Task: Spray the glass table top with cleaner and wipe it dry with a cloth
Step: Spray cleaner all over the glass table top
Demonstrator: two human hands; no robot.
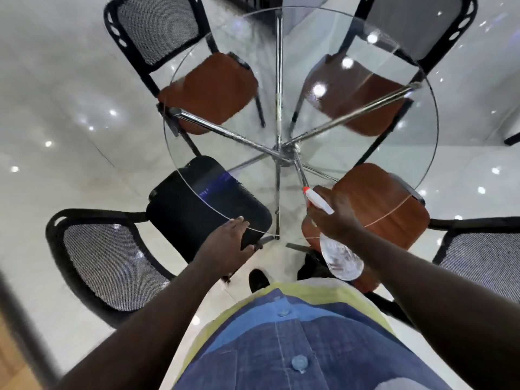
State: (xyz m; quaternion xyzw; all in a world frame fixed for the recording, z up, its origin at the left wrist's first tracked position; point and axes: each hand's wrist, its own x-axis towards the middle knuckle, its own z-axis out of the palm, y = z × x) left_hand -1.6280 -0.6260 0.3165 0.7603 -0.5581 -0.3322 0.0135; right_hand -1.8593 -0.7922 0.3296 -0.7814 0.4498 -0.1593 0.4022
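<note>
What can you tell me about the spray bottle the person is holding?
The spray bottle has a clear, rounded body that looks like plastic, with liquid inside, a white trigger head and an orange-red nozzle tip. The right hand grips it around the neck. It is held tilted over the near edge of the round glass table top, nozzle pointing forward and toward the centre, body hanging back toward the person. Only the hand touches it; whether the trigger is being squeezed cannot be told.
</note>
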